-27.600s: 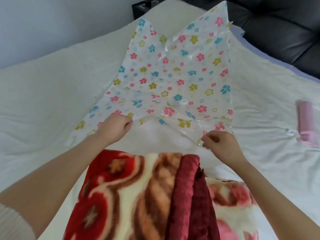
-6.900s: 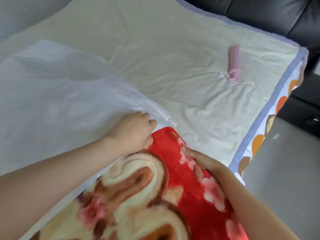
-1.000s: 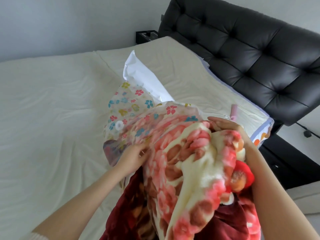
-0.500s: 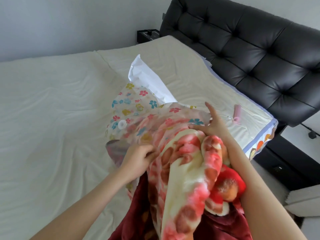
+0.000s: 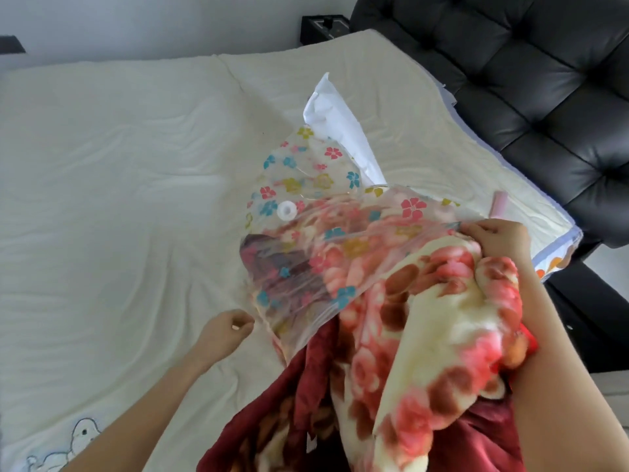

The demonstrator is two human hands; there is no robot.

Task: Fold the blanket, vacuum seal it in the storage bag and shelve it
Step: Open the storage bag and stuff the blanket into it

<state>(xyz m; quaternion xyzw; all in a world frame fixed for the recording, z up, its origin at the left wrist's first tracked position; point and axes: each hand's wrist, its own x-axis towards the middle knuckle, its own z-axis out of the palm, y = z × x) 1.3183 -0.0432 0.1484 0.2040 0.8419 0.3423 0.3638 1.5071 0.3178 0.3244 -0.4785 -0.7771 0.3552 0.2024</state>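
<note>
A thick floral blanket (image 5: pixel 432 342), cream, pink and dark red, lies partly inside a clear storage bag (image 5: pixel 306 185) printed with small flowers. The bag's white round valve (image 5: pixel 286 210) faces up. Much of the blanket still hangs out of the bag's mouth toward me. My right hand (image 5: pixel 497 238) pinches the right edge of the bag's opening over the blanket. My left hand (image 5: pixel 223 330) is beside the lower left corner of the bag's mouth, fingers curled; whether it grips the plastic is unclear.
Everything rests on a cream bed sheet (image 5: pixel 119 199). A black tufted headboard (image 5: pixel 527 80) runs along the right. A small pink pump (image 5: pixel 499 207) lies near the bed's right edge, behind my right hand. A black box (image 5: pixel 323 27) sits at the far corner.
My left hand has come off the top of the blanket and dropped to the bag's lower left corner. My right hand closed from spread fingers onto the bag's edge. The bag covers more blanket.
</note>
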